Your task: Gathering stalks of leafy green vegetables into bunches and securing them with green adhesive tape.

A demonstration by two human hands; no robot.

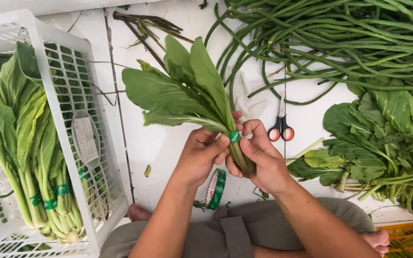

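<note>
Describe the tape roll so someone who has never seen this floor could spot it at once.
Start at the white floor between the white crate and the loose greens pile. Look just below the left hand and right hand holding the bundle. The tape roll stands on edge there: a green ring, the only round thing nearby.

a white tiled floor (pixel 168 138) carries a white crate (pixel 72 86), scissors (pixel 281 129), green tape roll (pixel 216 188), long beans (pixel 340 38) and loose greens (pixel 383 138).

A pale rectangular paper label (pixel 86 139) hangs on the white plastic lattice crate's (pixel 68 71) wall, at nine o'clock.
</note>
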